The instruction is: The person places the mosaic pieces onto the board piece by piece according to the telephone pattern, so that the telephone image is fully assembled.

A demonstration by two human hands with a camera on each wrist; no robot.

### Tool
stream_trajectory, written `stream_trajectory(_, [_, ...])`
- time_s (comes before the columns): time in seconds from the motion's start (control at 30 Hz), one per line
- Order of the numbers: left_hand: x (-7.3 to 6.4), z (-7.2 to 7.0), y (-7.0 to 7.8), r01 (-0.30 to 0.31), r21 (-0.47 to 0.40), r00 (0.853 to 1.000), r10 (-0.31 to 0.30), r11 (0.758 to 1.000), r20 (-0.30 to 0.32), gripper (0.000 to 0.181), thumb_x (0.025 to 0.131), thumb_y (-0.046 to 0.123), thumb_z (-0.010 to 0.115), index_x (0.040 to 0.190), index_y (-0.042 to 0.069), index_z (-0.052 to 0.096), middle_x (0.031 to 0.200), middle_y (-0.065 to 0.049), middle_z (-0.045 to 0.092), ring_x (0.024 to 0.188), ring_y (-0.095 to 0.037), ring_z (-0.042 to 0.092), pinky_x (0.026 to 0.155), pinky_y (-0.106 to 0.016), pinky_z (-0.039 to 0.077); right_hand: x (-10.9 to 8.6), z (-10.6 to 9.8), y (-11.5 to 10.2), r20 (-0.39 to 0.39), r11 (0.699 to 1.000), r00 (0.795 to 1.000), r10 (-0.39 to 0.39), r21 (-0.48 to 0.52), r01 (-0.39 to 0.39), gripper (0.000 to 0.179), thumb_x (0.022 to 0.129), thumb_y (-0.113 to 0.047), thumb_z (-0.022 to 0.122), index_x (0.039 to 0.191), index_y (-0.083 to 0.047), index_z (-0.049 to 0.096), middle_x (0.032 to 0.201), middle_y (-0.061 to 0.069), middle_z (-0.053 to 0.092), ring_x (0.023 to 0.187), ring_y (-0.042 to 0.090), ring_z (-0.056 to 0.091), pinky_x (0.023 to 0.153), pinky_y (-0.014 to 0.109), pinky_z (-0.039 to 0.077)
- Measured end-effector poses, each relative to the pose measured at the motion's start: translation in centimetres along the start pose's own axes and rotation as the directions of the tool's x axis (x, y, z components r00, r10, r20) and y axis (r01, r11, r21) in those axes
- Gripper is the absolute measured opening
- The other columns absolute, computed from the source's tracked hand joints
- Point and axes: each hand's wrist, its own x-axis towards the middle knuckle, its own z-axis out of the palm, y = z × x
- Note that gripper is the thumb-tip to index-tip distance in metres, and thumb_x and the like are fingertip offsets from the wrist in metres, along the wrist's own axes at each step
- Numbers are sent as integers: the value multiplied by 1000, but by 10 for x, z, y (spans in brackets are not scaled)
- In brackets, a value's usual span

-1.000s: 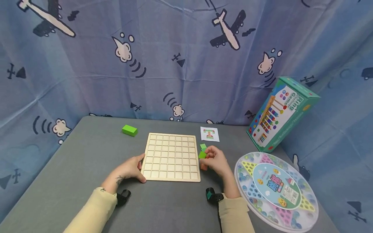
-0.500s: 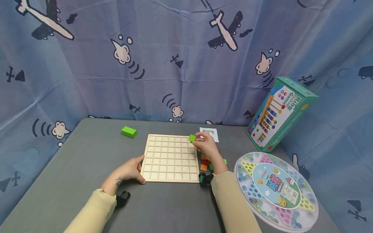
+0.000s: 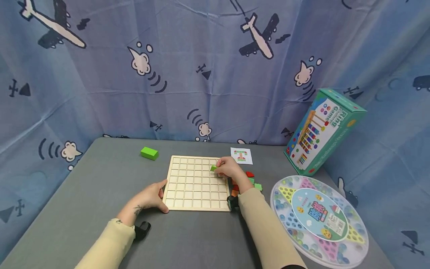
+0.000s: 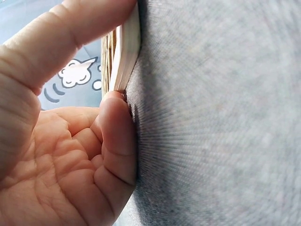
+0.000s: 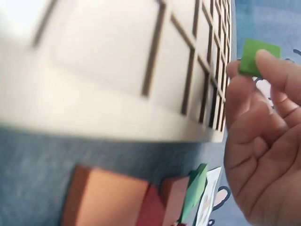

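The green block (image 3: 213, 168) is sitting between the thumb and fingers of the right hand (image 3: 230, 169), over the far right part of the wooden grid board (image 3: 191, 183); in the right wrist view it is seemingly hanging just clear of the squares; the hand is pinching it narrowly by its sides, probably leaving its underside free for setting down. The left hand (image 3: 151, 194) is gripping the board's near left corner, thumb and fingers bracketing the edges, presumably steadying it while the other hand is working. Loose pieces, among them an orange block (image 3: 234, 193), a red piece (image 3: 250, 174) and a light-green piece (image 3: 258, 186), are lying beside the board's right edge, likely for short reaching; the forearm is partly hiding them. The pattern card (image 3: 241, 155) is lying flat near the far right corner, apparently for easy glancing; a long green block (image 3: 149, 153) is resting apart, beyond the far left corner.
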Motion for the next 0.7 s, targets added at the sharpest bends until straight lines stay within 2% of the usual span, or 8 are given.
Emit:
stream_trajectory(0.3, [0, -1, 0, -8, -10, 1000, 8, 1000, 7, 112, 48, -1, 85, 141, -11, 24, 72, -9, 47, 61, -17, 40, 56, -28, 34, 1, 2, -7, 22, 986, 997, 79, -149, -75, 12, 78, -6, 70, 75, -7, 58, 58, 0, 46, 47, 11, 36, 48, 25, 34])
stream_trajectory(0.53, [1, -1, -1, -17, 4, 1000, 16, 1000, 11, 112, 49, 0, 86, 141, -11, 24, 73, -9, 47, 61, -17, 40, 57, -28, 35, 6, 5, -3, -15, 985, 996, 90, -147, -91, 10, 77, -5, 70, 75, -4, 61, 55, -1, 45, 45, 9, 36, 46, 25, 32])
stream_trajectory(0.7, [1, -1, -1, -12, 6, 1000, 12, 1000, 17, 112, 49, 0, 86, 142, -11, 24, 73, -8, 47, 61, -16, 40, 56, -27, 35, 7, 8, -2, -56, 983, 995, 80, -159, -88, 7, 77, -4, 70, 76, -2, 64, 65, 0, 50, 50, 10, 40, 48, 24, 35])
